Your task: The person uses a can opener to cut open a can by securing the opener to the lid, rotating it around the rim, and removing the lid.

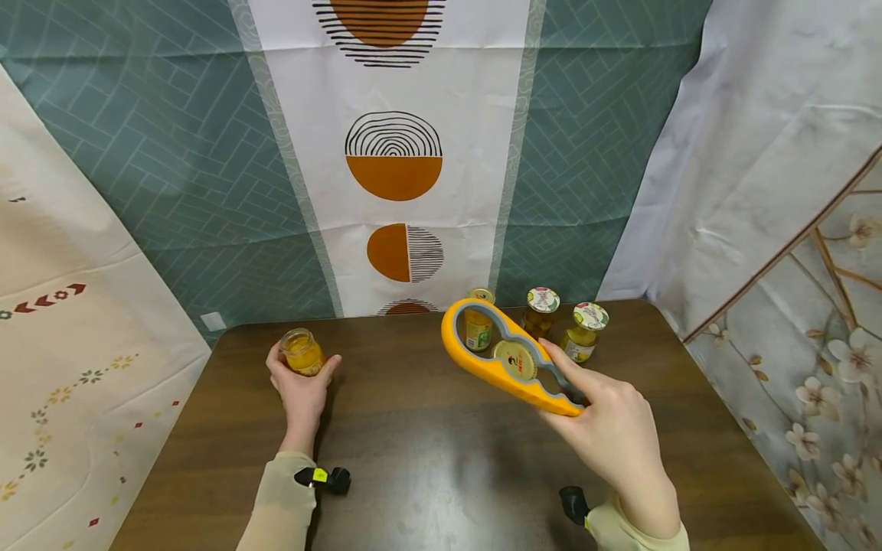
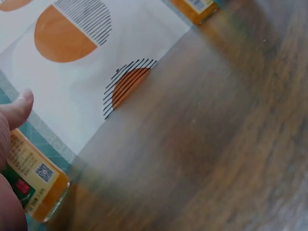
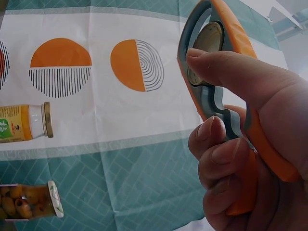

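Observation:
On the left of the head view, my left hand (image 1: 303, 394) grips a small glass jar (image 1: 303, 353) of yellow contents. Its top shows a bare glass rim without a lid. The left wrist view shows its label (image 2: 36, 171) with a QR code, partly covered by the fingers. My right hand (image 1: 609, 421) holds an orange and grey jar opener (image 1: 468, 366) by its handles, raised above the table. A round gold lid (image 1: 515, 361) sits between the opener's grey inner edges. In the right wrist view, my thumb (image 3: 221, 65) lies over that lid.
At the back right stand a yellow jar (image 1: 478, 333) with a gold lid, an olive jar (image 1: 543, 302) and another jar (image 1: 584, 329), both with patterned white lids. The brown wooden table (image 1: 413, 444) ends at a hanging patterned cloth (image 1: 586, 138).

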{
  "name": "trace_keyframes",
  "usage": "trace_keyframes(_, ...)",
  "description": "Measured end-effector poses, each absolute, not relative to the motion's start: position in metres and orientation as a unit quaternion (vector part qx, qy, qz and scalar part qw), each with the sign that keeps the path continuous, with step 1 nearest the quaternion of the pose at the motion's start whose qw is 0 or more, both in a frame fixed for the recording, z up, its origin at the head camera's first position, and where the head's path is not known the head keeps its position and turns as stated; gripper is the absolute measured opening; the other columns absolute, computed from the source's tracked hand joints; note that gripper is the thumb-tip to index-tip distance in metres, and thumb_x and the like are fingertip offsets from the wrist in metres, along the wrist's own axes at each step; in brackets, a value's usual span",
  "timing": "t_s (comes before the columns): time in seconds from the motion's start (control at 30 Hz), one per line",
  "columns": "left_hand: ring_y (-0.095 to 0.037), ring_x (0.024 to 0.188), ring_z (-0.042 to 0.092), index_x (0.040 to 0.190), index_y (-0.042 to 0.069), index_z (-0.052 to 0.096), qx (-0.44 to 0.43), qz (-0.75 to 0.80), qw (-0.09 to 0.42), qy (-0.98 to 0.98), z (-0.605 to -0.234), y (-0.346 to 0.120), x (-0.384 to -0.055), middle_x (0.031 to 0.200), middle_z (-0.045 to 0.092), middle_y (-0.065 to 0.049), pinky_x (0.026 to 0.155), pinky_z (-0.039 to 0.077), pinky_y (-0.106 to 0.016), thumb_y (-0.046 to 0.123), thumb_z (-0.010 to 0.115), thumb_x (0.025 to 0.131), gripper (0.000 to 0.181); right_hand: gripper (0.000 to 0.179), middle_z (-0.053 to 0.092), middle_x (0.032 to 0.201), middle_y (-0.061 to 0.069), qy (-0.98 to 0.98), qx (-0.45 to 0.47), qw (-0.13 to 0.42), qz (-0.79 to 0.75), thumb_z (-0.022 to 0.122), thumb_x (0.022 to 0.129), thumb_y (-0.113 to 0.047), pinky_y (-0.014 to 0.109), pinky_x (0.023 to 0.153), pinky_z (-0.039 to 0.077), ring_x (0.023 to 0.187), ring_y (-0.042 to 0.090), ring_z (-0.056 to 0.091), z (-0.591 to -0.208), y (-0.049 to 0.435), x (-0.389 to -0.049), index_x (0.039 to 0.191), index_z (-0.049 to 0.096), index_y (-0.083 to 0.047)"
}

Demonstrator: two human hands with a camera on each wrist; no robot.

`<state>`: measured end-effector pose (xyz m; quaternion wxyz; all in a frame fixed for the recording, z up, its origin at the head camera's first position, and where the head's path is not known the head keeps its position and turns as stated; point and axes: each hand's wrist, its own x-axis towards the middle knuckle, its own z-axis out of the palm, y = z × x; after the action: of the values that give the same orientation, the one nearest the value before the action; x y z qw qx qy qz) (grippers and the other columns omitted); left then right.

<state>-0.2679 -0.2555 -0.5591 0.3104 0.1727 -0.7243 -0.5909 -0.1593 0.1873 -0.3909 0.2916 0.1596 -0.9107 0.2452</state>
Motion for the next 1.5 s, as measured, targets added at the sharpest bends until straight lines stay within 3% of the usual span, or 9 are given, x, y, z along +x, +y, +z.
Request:
trace_keyframes(0.17,-0.024,0.143,0.031,0.16,0.022,0.029,0.147,-0.596,0.375,-0.695,-0.547,-0.254,-0.26,0.154,0.034,-0.008,0.117,0.029,-0.042,0.013,0.095,0.082,0.102,0.08,0.063,0.068,-0.009,-0.911,0.156,0.288,0.252,0.097,0.069,-0.025,0.032,0.049,0.038,0.055,0.008,0.046,-0.394,0.187,-0.158,0.143,0.07,-0.034)
trace_keyframes(0.3,-0.02,0.145,0.029,0.155,0.008,0.033,0.105,-0.57,0.482,-0.657,-0.52,-0.244,-0.249,0.156,0.035,-0.009,0.109,0.026,-0.034,0.001,0.094,0.079,0.098,0.08,0.07,0.074,-0.006,-0.91,0.158,0.286,0.255,0.098,0.069,-0.026,0.032,0.049,0.038,0.056,0.008,0.048,-0.396,0.185,-0.159,0.144,0.07,-0.035)
trace_keyframes(0.47,-0.033,0.14,0.033,0.141,-0.007,0.039,0.001,-0.555,0.589,-0.587,-0.476,-0.218,-0.235,0.148,0.042,-0.018,0.105,0.025,-0.035,0.001,0.089,0.079,0.08,0.08,0.064,0.069,-0.009,-0.91,0.161,0.287,0.252,0.098,0.068,-0.025,0.033,0.048,0.037,0.057,0.009,0.045,-0.394,0.181,-0.16,0.143,0.071,-0.034)
trace_keyframes(0.67,-0.031,0.122,0.051,0.123,-0.016,0.046,-0.104,-0.57,0.612,-0.539,-0.46,-0.191,-0.233,0.126,0.057,-0.021,0.099,0.032,-0.034,0.004,0.077,0.088,0.051,0.08,0.049,0.063,-0.014,-0.912,0.162,0.284,0.247,0.099,0.068,-0.026,0.034,0.048,0.037,0.057,0.008,0.042,-0.394,0.18,-0.16,0.142,0.071,-0.036)
trace_keyframes(0.8,-0.024,0.105,0.063,0.125,-0.021,0.045,-0.163,-0.657,0.487,-0.551,-0.46,-0.159,-0.225,0.113,0.064,-0.018,0.095,0.046,-0.028,-0.012,0.061,0.098,0.032,0.081,0.047,0.062,-0.015,-0.914,0.163,0.281,0.244,0.099,0.068,-0.024,0.033,0.048,0.037,0.056,0.008,0.042,-0.395,0.18,-0.158,0.142,0.071,-0.036)
trace_keyframes(0.97,-0.021,0.094,0.069,0.13,-0.005,0.053,-0.13,-0.791,0.173,-0.572,-0.455,-0.108,-0.211,0.106,0.068,-0.008,0.086,0.056,-0.031,0.008,0.056,0.111,0.023,0.082,0.046,0.063,-0.015,-0.915,0.165,0.28,0.239,0.097,0.068,-0.022,0.032,0.048,0.037,0.056,0.009,0.041,-0.396,0.182,-0.157,0.144,0.07,-0.036)
trace_keyframes(1.07,-0.02,0.093,0.068,0.132,0.004,0.056,-0.092,-0.819,0.031,-0.565,-0.452,-0.083,-0.204,0.109,0.068,-0.008,0.084,0.055,-0.032,0.019,0.054,0.112,0.025,0.083,0.05,0.065,-0.015,-0.914,0.171,0.283,0.236,0.097,0.067,-0.022,0.032,0.048,0.038,0.056,0.008,0.042,-0.396,0.181,-0.156,0.144,0.069,-0.036)
trace_keyframes(1.23,-0.019,0.096,0.067,0.137,0.001,0.055,-0.095,-0.828,-0.066,-0.549,-0.45,-0.06,-0.19,0.118,0.067,-0.008,0.091,0.054,-0.036,0.025,0.053,0.113,0.034,0.078,0.053,0.07,-0.019,-0.908,0.196,0.288,0.232,0.095,0.07,-0.026,0.029,0.05,0.04,0.058,0.003,0.044,-0.397,0.179,-0.157,0.143,0.07,-0.036)
trace_keyframes(1.5,-0.015,0.106,0.068,0.126,0.019,0.069,-0.182,-0.854,-0.174,-0.456,-0.45,-0.051,-0.182,0.114,0.074,0.003,0.097,0.053,-0.036,0.047,0.048,0.113,0.037,0.077,0.041,0.069,-0.023,-0.902,0.232,0.294,0.213,0.092,0.068,-0.022,0.025,0.05,0.034,0.057,-0.002,0.037,-0.394,0.174,-0.157,0.141,0.07,-0.037)
